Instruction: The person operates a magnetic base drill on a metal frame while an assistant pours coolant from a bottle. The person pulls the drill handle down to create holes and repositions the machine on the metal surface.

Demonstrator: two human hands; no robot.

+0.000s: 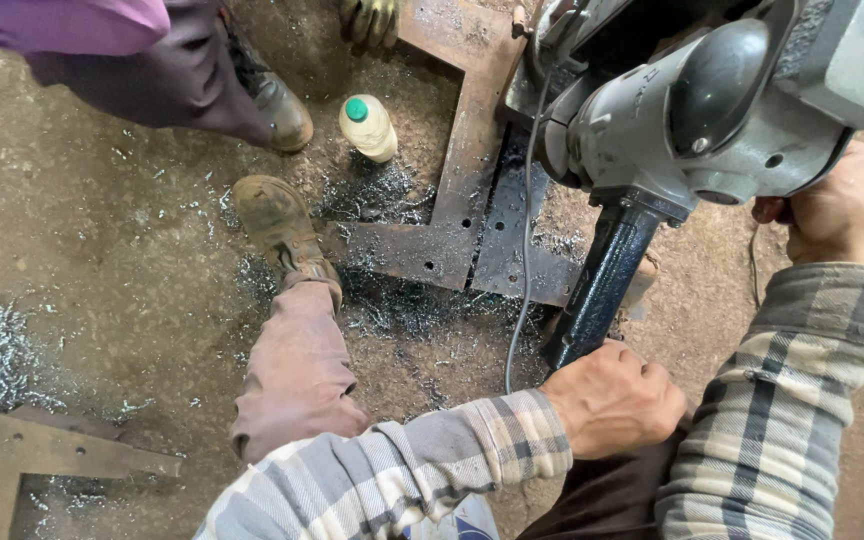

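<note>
A large grey drilling machine [712,100] hangs over a rusty flat steel frame [457,150] on the dirt floor. My left hand [614,398] is closed around the machine's dark blue-black side handle [602,285]. My right hand [840,210] grips the machine's rear, at the right; what exactly it holds is hidden by the body. Both my sleeves are plaid. My left leg in dusty trousers stretches forward, its worn boot [277,220] resting near the frame's corner.
Another person stands at the top left, a boot [277,105] on the floor and a gloved hand [370,20] on the frame. A small plastic bottle with a green cap [367,125] stands nearby. Metal shavings litter the floor. A grey cable [524,250] hangs down. Another steel frame [22,455] lies bottom left.
</note>
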